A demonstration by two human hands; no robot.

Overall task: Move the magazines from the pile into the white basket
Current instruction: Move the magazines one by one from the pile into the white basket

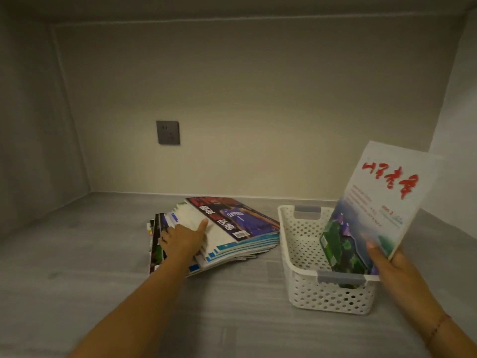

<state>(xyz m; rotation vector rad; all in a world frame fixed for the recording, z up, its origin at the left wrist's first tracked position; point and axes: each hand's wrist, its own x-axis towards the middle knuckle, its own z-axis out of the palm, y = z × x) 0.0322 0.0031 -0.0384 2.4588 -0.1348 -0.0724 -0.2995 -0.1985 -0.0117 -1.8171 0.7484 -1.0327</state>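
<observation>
Right hand [389, 262] grips a tilted magazine [382, 200] over the white basket [304, 244] at lower right for insertion; left hand [180, 239] lies open, steadying the pile [232, 233] at centre.

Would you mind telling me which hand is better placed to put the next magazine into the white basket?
The right hand: it holds a white magazine tilted over the white basket. The left hand rests on the pile, holding nothing.
</observation>
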